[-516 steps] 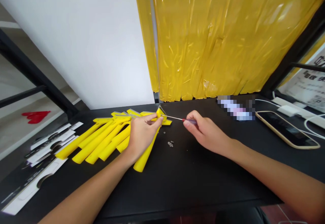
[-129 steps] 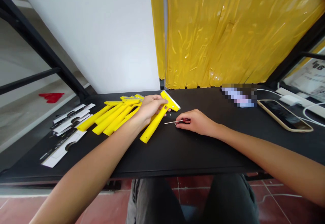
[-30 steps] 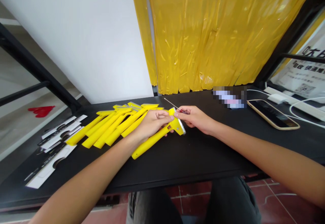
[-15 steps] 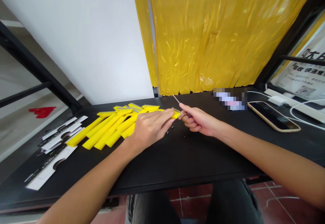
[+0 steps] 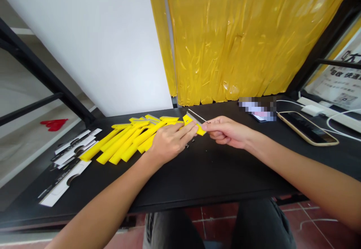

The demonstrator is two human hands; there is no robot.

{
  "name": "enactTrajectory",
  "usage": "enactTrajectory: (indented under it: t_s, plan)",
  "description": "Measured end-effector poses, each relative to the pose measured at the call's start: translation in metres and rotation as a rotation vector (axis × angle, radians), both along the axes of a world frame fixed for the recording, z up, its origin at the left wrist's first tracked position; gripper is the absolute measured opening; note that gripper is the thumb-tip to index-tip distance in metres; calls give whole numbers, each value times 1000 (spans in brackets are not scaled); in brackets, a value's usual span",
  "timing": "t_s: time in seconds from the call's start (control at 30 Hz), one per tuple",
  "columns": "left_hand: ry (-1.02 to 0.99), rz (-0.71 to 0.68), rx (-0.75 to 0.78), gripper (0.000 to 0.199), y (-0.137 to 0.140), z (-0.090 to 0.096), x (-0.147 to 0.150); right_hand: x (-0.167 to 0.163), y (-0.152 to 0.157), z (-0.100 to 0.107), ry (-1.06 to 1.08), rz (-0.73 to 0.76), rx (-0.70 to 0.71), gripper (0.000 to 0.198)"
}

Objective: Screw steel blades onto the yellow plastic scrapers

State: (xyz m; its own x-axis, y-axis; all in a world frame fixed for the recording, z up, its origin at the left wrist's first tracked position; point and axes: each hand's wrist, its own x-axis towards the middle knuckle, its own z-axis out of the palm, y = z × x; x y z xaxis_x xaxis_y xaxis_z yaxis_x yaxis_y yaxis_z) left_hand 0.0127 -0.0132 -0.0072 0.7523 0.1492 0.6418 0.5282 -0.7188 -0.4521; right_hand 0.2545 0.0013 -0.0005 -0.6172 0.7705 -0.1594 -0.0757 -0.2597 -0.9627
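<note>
A yellow scraper point(image 5: 200, 129) with a grey strip along its head is held in my left hand point(image 5: 170, 140), fingers closed over it. The palm hides its handle. My right hand point(image 5: 227, 131) is closed round a screwdriver point(image 5: 198, 115); its thin metal shaft points up and left across the scraper head, and the grip is hidden in the fingers. Its thumb and fingertips meet the right corner of the scraper head. Several small dark screws point(image 5: 187, 146) lie on the black table point(image 5: 214, 177) beside my left hand. More yellow scrapers point(image 5: 118, 145) are piled to its left.
White and black card sleeves point(image 5: 66, 183) lie at the table's left. On the right are a phone point(image 5: 306, 128), a partly blurred packet point(image 5: 261, 114), and a white power strip point(image 5: 335, 114) with cables. Yellow plastic sheeting point(image 5: 225, 46) and a white panel point(image 5: 96, 46) stand behind.
The scraper head has turned so that its broad face and grey strip show. My right hand has shifted slightly right, and the screwdriver shaft now lies flatter, across the head. The view moved a little.
</note>
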Motion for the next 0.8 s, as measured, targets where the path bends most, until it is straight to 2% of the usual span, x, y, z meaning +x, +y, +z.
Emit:
enactTrajectory:
  t_s: [0.1,0.23,0.3,0.4,0.43,0.5,0.6,0.63,0.7,0.8]
  plan:
    - [20,53,-78,29,-2,0,2,0,1,-1,-15,-31,-16,25]
    - [-31,124,-258,29,-5,0,5,2,4,0,-28,-70,-35,27]
    - [-183,114,-336,29,-6,-1,7,5,6,1,-24,-83,-24,28]
    - [-584,98,-505,41,-5,-2,11,10,9,3,-13,-95,10,28]
    - [-713,105,-604,47,-4,-2,13,11,10,3,-13,-94,21,28]
    - [-876,118,-918,50,-2,0,16,12,13,3,-18,-87,32,27]
    - [-903,60,-1541,40,0,4,19,11,14,1,-53,-66,34,26]
    - [-889,33,-1704,37,0,6,20,10,14,0,-70,-59,40,26]
    - [-861,4,-1895,33,-3,9,22,7,12,-2,-113,-46,84,24]
    - [-855,4,-1979,29,-8,12,24,3,10,-5,-212,-64,244,24]
